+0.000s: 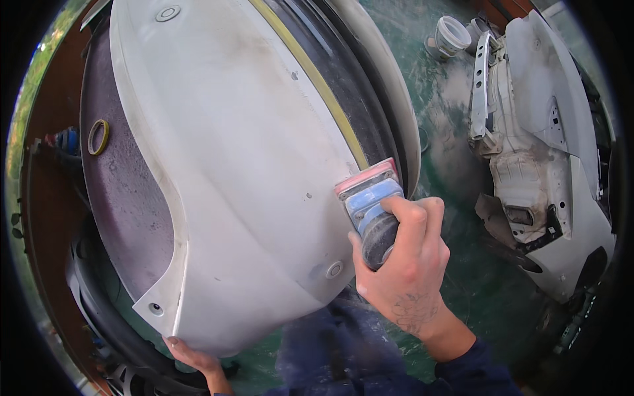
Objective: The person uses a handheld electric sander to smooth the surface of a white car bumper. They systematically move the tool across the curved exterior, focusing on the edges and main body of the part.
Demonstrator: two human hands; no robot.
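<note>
A large pale grey bumper cover (257, 171) fills the middle, with dusty patches and small dark chips. Yellow masking tape (314, 76) runs along its border with the black trim. My right hand (409, 264) is wrapped round a blue and black sander (373, 204). The sander's red-edged pad lies at the bumper's right side, at the lower end of the tape. At the lower left corner, my left hand (195, 358) grips the bumper's edge, its thumb at the rim; the other fingers are mostly hidden.
A roll of yellow tape (98, 137) rests on the dusty purple surface (125, 218) left of the bumper. On the right stands a partly stripped car body (528, 132), with white buckets (452, 33) behind. Black parts (105, 323) lie lower left. The green floor (456, 290) is dusty.
</note>
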